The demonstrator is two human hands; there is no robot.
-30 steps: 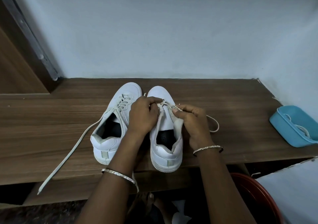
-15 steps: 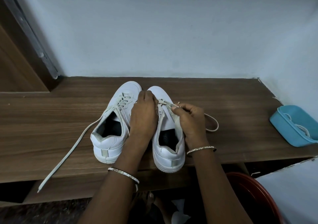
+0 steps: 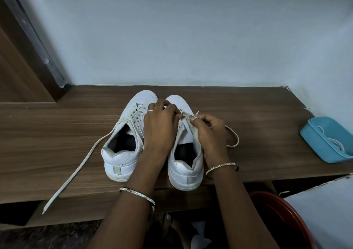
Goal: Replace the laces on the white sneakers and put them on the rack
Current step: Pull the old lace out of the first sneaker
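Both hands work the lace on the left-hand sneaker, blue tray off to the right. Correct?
No: the head view shows the left hand and right hand pinching the lace on the right-hand sneaker. The blue tray is off to the right.

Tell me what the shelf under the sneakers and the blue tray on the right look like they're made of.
Shelf: wood or wood-look laminate, matte brown, judging by its streaked grain.
Blue tray: probably moulded plastic, smooth, with rounded corners and even colour.
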